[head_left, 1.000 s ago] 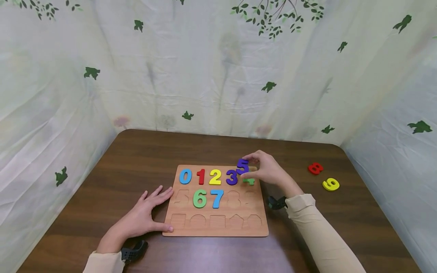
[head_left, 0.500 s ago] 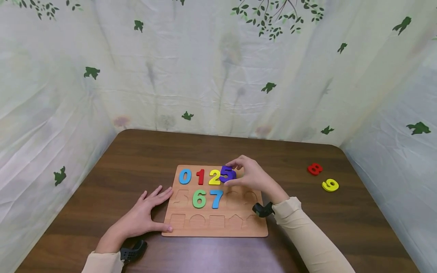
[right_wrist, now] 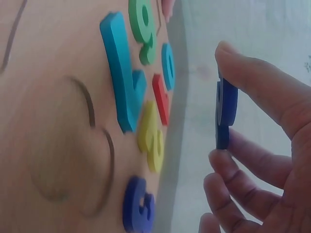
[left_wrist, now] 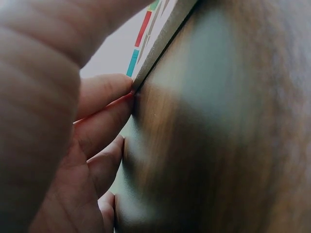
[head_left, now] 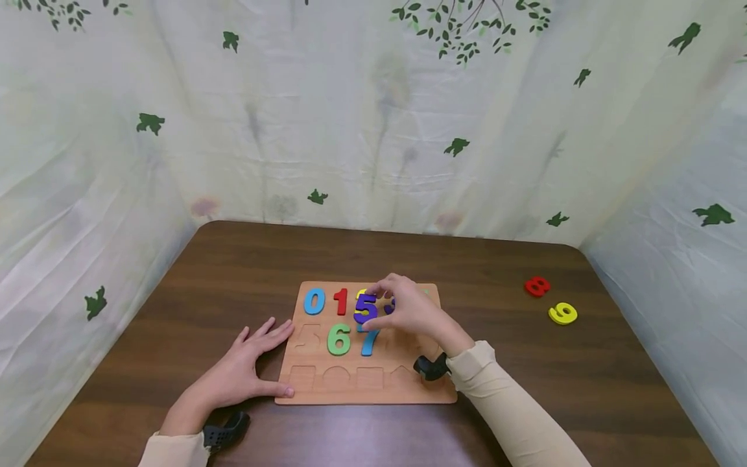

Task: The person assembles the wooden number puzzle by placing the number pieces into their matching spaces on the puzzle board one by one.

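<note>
Between thumb and fingers my right hand pinches a dark blue number 5 piece. In the right wrist view this number 5 is seen edge-on, lifted off the wooden puzzle board. From the head, it overlaps the yellow 2 and the top of the light blue 7. My left hand lies spread at the board's left edge, thumb on its near corner and fingertips along its side. The green 6, blue 0 and red 1 sit on the board. The 3 and 4 are mostly hidden.
A red 8 and a yellow 9 lie on the brown table to the right of the board. Shallow outlined recesses line the board's near row. A leaf-patterned curtain hangs behind the table.
My right hand has carried the blue 5 leftward over the board, from above the 4 to over the 2. The left hand has stayed at the board's left edge.
</note>
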The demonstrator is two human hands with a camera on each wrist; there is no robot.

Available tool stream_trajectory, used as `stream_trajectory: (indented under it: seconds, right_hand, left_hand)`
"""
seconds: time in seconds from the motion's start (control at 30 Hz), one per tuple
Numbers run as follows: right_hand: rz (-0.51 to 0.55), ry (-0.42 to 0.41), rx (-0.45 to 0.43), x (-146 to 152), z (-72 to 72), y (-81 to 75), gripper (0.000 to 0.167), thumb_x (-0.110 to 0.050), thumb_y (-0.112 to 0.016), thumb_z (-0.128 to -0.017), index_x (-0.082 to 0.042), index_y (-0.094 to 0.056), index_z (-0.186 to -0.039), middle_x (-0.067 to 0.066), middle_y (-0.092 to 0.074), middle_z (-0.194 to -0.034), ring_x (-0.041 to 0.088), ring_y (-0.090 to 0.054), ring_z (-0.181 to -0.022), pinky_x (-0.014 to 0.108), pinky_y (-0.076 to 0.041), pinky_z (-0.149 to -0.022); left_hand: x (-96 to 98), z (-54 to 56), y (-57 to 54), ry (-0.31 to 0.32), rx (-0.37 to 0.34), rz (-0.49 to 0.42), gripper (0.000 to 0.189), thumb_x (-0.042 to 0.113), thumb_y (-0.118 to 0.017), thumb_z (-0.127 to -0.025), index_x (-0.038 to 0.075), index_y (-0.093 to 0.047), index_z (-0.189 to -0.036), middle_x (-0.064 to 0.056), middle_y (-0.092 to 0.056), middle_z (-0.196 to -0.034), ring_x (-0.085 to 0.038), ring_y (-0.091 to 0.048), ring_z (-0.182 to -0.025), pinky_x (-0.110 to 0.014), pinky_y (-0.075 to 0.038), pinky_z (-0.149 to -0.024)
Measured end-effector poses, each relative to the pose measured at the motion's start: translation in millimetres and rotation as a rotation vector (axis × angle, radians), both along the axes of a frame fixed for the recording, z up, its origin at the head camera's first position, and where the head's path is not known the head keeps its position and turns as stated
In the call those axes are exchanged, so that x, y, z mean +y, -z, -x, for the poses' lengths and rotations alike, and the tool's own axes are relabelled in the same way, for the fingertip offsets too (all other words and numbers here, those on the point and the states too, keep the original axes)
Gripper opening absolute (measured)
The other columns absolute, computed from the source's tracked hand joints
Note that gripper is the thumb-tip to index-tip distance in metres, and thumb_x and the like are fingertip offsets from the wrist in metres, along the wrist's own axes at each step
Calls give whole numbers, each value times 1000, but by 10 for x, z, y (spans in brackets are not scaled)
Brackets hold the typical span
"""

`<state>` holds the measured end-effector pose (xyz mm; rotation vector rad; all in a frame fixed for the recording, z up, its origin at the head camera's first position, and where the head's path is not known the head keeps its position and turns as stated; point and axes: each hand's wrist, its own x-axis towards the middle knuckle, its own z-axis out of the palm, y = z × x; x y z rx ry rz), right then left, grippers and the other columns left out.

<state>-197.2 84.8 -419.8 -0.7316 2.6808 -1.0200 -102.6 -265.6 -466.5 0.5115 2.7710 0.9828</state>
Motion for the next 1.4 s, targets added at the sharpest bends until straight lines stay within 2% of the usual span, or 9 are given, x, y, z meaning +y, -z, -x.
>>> stream_trajectory:
  seconds: [0.23, 0.53, 0.67, 1.03, 1.17, 1.4]
  right_hand:
    - [-5, -12, -8, -153, -75, 43, 62, -45, -96, -79, -16, -74, -130, 5, -66, -125, 27, -62, -117, 38, -56, -91]
    - [-114, -49, 45, -423, -199, 111, 67, -55, -95, -77, -18, -75, -130, 0, -69, -126, 17, -64, -115, 33, -59, -96]
    - [-142, -71, 64, -527, -220, 149, 68, -56, -95, -77, -18, -75, -130, 0, -70, -127, 15, -64, -111, 30, -57, -94]
    - [-226, -110, 141, -811, -275, 269, 66, -63, -91, -78, -22, -76, -128, -2, -70, -128, 14, -61, -116, 33, -56, -103]
    - [-245, -115, 161, -868, -276, 267, 68, -63, -91, -78, -22, -77, -130, -2, -71, -130, 15, -60, -116, 36, -55, -103]
    - [-281, -134, 185, -943, -251, 252, 69, -63, -92, -77, -21, -78, -130, -3, -71, -121, 15, -58, -108, 35, -51, -98]
  left_hand:
    - [-14, -10, 0, 0, 9, -4, 115, 60, -96, -70, 17, -48, -164, -12, -46, -169, -51, -23, -162, -80, -5, -126]
    - [-26, -23, 20, 9, 10, 0, 113, 61, -95, -71, 18, -48, -164, -11, -47, -170, -52, -24, -162, -82, -5, -124]
    - [-17, -11, 26, 13, 17, 4, 113, 62, -94, -71, 18, -48, -164, -11, -46, -170, -52, -24, -162, -82, -5, -124]
    - [-4, -15, 19, 15, 8, 1, 112, 62, -94, -72, 18, -47, -164, -11, -45, -170, -53, -23, -162, -82, -4, -124]
    - [-1, -17, 13, 16, 5, -6, 112, 61, -94, -73, 18, -47, -164, -11, -45, -171, -53, -23, -162, -83, -4, -124]
    - [-4, -12, 10, 19, 9, -11, 111, 61, -94, -73, 18, -47, -165, -10, -45, -171, -53, -22, -162, -83, -3, -123]
